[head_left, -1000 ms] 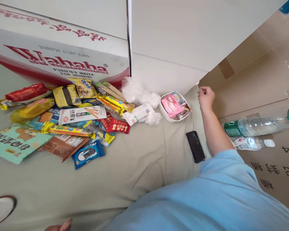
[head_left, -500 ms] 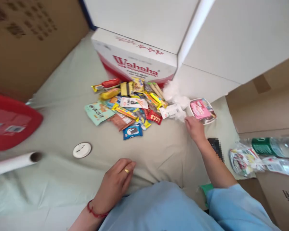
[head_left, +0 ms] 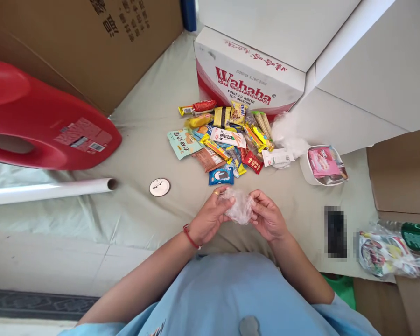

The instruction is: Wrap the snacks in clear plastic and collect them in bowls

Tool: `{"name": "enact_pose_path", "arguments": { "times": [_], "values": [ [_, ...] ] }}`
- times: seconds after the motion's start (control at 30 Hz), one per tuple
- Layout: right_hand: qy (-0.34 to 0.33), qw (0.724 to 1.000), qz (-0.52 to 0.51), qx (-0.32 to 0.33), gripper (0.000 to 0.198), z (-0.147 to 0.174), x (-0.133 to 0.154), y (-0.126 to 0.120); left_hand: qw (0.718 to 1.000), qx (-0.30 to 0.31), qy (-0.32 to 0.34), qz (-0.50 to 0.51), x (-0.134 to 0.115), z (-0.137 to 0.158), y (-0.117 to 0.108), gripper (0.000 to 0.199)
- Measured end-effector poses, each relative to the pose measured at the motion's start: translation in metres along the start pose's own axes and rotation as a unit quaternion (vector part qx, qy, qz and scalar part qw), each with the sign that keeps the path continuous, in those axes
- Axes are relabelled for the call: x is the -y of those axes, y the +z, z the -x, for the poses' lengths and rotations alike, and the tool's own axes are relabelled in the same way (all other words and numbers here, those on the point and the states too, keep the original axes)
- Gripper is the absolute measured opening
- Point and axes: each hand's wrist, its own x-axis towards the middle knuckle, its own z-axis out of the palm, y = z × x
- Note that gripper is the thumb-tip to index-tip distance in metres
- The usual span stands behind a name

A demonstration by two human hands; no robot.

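Left hand (head_left: 212, 212), with a ring and a red bracelet, pinches one side of a crumpled clear bag (head_left: 240, 206) between thumb and fingers. On the other side, the right hand (head_left: 268, 214) has its fingers curled in and grips the far edge, so the bag sits bunched between the two, in front of the blue shirt (head_left: 227, 289) and just below the heap of snacks.

From where I stand, far left is a big red jug (head_left: 45, 107) lying on its side, its label toward the front, with a brown carton (head_left: 77, 42) behind. Just below the jug, a white tube (head_left: 56, 190) points its open end to the right. A round badge (head_left: 159, 187) lies pin side up on the pale sheet (head_left: 136, 224), between the tube and the snacks.

Next comes the heap: a mint pouch (head_left: 184, 143) at its left, a blue packet (head_left: 221, 176) at its near edge, a red packet (head_left: 254, 162) to the right of that. Behind stands the Wahaha box (head_left: 247, 81). Right of the heap there's more crumpled plastic (head_left: 289, 133), then a white tub (head_left: 305, 165) holding a pink packet (head_left: 324, 161) and others. Nearer, a dark thing (head_left: 336, 233) is too blurred to make out. Far right, a green-labelled bottle (head_left: 418, 237) lies beside a printed wrapper (head_left: 381, 254).
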Motion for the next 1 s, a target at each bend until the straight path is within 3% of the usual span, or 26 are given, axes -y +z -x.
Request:
{"name": "enact_pose_path", "arguments": {
  "times": [0.13, 0.27, 0.33, 0.43, 0.6, 0.73, 0.87, 0.93, 1.0],
  "values": [
    [-0.077, 0.996, 0.009, -0.033, 0.026, 0.002, 0.003, -0.021, 0.996, -0.037, 0.077, -0.017, -0.003, -0.016, -0.017, 0.041],
    [-0.08, 0.995, 0.0, -0.055, 0.022, 0.004, 0.003, -0.044, 0.964, -0.192, 0.164, -0.085, -0.009, -0.013, -0.032, 0.046],
    [-0.078, 0.996, -0.002, -0.049, 0.021, 0.005, -0.001, -0.047, 0.969, -0.185, 0.115, -0.114, -0.011, -0.005, -0.028, 0.05],
    [-0.097, 0.995, 0.034, -0.012, 0.02, 0.006, -0.009, -0.04, 0.988, -0.095, 0.011, -0.125, -0.011, 0.001, -0.013, 0.061],
    [-0.103, 0.993, 0.042, 0.05, 0.02, 0.012, -0.017, -0.027, 0.995, -0.065, -0.048, -0.051, -0.004, -0.013, -0.003, 0.048],
    [-0.064, 0.996, -0.016, -0.057, 0.029, 0.013, -0.02, -0.041, 0.995, -0.08, 0.014, 0.053, -0.004, -0.019, -0.011, 0.044],
    [-0.001, 0.987, 0.088, -0.136, 0.042, 0.016, -0.026, -0.063, 0.995, -0.077, 0.054, 0.041, -0.005, -0.013, -0.011, 0.047],
    [-0.041, 0.966, 0.19, -0.169, 0.042, 0.019, -0.025, -0.067, 0.993, -0.096, 0.063, 0.011, -0.004, -0.011, -0.01, 0.049],
    [-0.13, 0.917, 0.302, -0.226, 0.038, 0.021, -0.021, -0.066, 0.989, -0.136, 0.059, -0.016, -0.002, -0.012, -0.009, 0.053]
  ]
}}
